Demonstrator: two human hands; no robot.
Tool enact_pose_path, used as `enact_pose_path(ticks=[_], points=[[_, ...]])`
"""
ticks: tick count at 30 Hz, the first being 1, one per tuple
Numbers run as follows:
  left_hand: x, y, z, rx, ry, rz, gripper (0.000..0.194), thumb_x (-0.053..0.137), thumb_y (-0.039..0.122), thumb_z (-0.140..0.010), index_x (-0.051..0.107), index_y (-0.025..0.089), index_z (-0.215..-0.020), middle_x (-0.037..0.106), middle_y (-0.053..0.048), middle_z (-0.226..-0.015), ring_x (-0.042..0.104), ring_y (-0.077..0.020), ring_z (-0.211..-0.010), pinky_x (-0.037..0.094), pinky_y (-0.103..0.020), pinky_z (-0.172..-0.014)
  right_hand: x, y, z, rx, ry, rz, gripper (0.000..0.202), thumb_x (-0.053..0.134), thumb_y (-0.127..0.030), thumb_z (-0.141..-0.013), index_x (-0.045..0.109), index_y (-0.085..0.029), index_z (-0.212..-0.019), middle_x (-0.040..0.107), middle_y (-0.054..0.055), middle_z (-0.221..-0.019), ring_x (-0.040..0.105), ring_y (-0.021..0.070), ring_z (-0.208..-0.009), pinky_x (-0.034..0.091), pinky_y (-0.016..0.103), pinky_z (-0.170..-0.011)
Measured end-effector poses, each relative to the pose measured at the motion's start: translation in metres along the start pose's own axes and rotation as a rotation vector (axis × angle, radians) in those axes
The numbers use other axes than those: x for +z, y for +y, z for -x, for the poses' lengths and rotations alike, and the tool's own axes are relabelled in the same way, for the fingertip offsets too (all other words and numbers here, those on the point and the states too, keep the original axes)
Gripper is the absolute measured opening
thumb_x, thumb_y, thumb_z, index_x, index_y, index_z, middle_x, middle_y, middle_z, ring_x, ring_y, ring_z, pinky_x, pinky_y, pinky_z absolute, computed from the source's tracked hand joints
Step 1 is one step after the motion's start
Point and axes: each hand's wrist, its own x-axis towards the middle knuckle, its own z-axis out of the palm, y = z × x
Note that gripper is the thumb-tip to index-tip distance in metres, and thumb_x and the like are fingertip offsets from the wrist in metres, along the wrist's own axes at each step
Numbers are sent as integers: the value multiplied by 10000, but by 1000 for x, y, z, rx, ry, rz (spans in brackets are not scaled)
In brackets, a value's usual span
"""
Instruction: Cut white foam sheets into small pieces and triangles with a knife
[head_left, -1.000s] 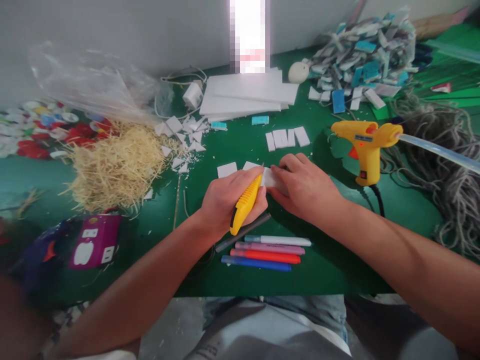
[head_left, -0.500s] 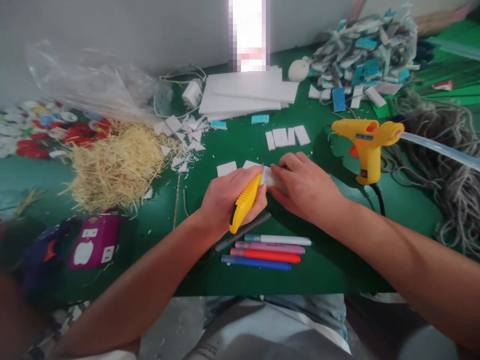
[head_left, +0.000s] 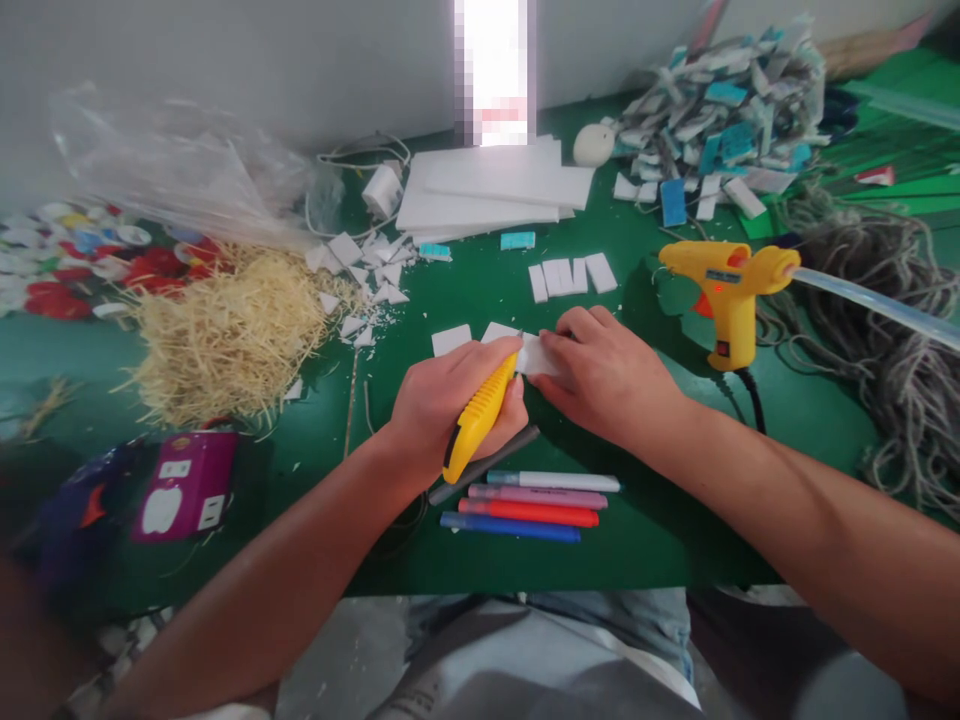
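My left hand (head_left: pixel 454 395) is closed round a yellow utility knife (head_left: pixel 480 418), its tip end at a small white foam piece (head_left: pixel 534 357). My right hand (head_left: pixel 600 365) pinches that foam piece from the right, fingers pressed together on it. Two flat white pieces, one at the left (head_left: pixel 451 341) and one partly behind my left thumb (head_left: pixel 501 332), lie just beyond the hands. A row of several small white strips (head_left: pixel 570 276) lies farther back. Below the hands, a dark grey stick (head_left: pixel 484 466) lies on the green table, partly hidden by my left hand.
Several markers (head_left: pixel 529 513) lie near the front edge. A yellow glue gun (head_left: pixel 731 300) stands at the right beside grey yarn (head_left: pixel 892 330). Straw (head_left: pixel 232 335) and foam scraps (head_left: pixel 367 265) are at the left. White foam sheets (head_left: pixel 487 190) lie at the back, a scrap heap (head_left: pixel 727 110) back right.
The knife's rear end has swung slightly down and left with my left hand. My right hand still holds the foam piece. The whole view has shifted a little.
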Motion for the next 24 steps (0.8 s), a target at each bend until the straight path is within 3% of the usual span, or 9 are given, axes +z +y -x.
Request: enact_pose_path(ticks=[14, 24], points=[[-3, -3, 3, -1, -30, 2, 263, 538, 199, -944, 690, 228, -1157, 826, -22, -890, 772, -175, -697, 651, -261, -659, 3, 8, 3, -18, 62, -63, 217, 642, -287, -944, 764, -128, -1025, 671, 169, -1077, 527, 282, -955, 467, 402, -826], [-3, -4, 1, 27, -18, 23, 264, 538, 164, -929, 670, 214, -1151, 805, -30, -849, 763, -183, -675, 649, -269, -643, -4, 13, 1, -70, -11, -81, 287, 551, -285, -1014, 768, -112, -1085, 670, 181, -1095, 532, 288, -978, 479, 412, -856]])
